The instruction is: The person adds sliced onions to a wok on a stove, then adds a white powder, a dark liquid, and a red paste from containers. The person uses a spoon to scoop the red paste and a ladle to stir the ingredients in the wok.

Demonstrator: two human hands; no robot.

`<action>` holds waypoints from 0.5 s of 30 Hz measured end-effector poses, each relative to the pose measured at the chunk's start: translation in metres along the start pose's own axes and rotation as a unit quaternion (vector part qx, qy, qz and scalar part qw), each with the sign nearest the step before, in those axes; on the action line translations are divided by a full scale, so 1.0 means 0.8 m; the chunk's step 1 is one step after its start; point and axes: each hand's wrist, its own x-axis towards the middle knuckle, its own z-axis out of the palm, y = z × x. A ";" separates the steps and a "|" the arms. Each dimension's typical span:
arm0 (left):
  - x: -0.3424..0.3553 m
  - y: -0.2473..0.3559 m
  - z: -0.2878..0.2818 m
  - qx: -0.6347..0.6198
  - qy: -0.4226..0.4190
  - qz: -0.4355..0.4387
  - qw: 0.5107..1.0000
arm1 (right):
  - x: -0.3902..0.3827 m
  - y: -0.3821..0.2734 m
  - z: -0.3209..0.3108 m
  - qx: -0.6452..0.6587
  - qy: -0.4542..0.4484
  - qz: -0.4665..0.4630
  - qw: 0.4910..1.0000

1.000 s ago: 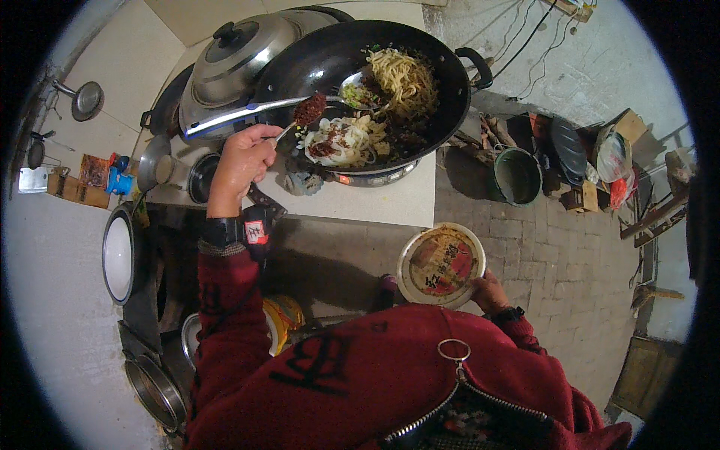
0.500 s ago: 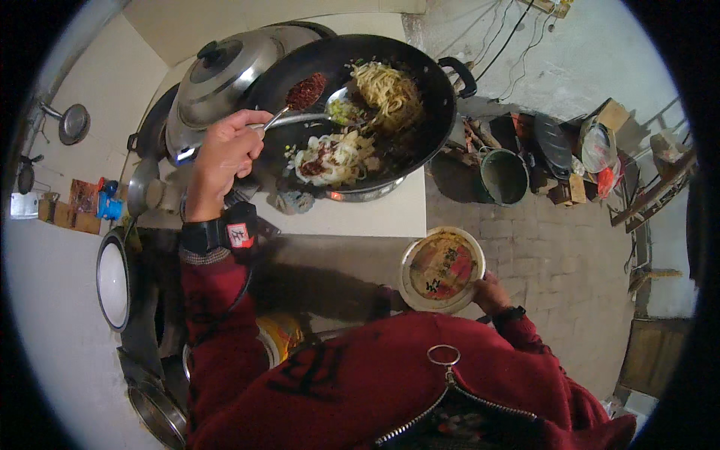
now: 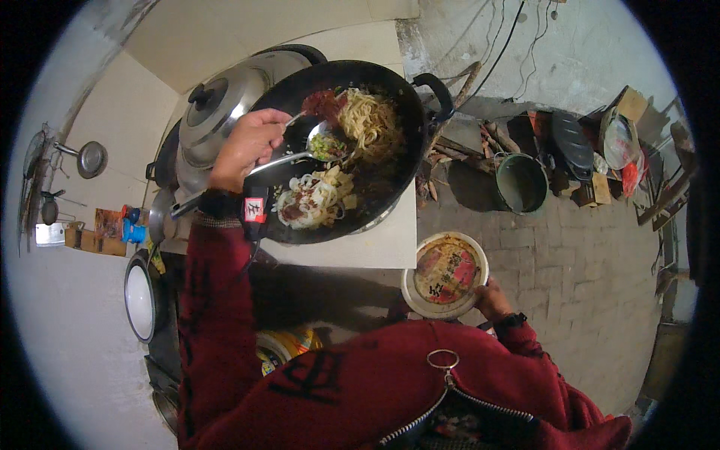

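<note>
My left hand (image 3: 251,142) is closed around the handle of a small spoon over the wok (image 3: 375,214). Dark red chili flakes (image 3: 322,106) are blurred at the spoon's end, next to a pile of noodles (image 3: 369,120). Just below lies a ladle (image 3: 289,160) with chopped green scallion (image 3: 327,146) in its bowl, its handle running out past my left wrist. Sliced white onion (image 3: 311,201) with some red flakes on top sits in the near part of the wok. Low at my right side, my right hand (image 3: 493,300) grips the rim of a round white tub (image 3: 482,259) with a red print.
A lidded steel pot (image 3: 217,112) stands left of the wok on the white counter (image 3: 382,251). Pans (image 3: 91,159) hang on the left wall. On the brick floor to the right are a dark bucket (image 3: 521,184), firewood (image 3: 501,139) and a bagged bundle (image 3: 621,142).
My left hand has moved slightly right with the spoon, and the chili flakes are now beside the noodles rather than left of them. My view has shifted. The right hand still holds the tub.
</note>
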 end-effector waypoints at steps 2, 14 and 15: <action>0.016 -0.008 0.001 0.004 -0.012 0.001 1.000 | -0.002 -0.005 -0.006 -0.019 0.002 0.006 1.000; 0.020 -0.013 -0.006 -0.038 0.016 0.016 0.999 | 0.010 -0.013 -0.003 -0.001 -0.001 0.031 1.000; 0.017 -0.012 -0.008 -0.039 0.018 0.017 0.999 | 0.011 -0.014 -0.002 -0.009 -0.007 0.033 0.999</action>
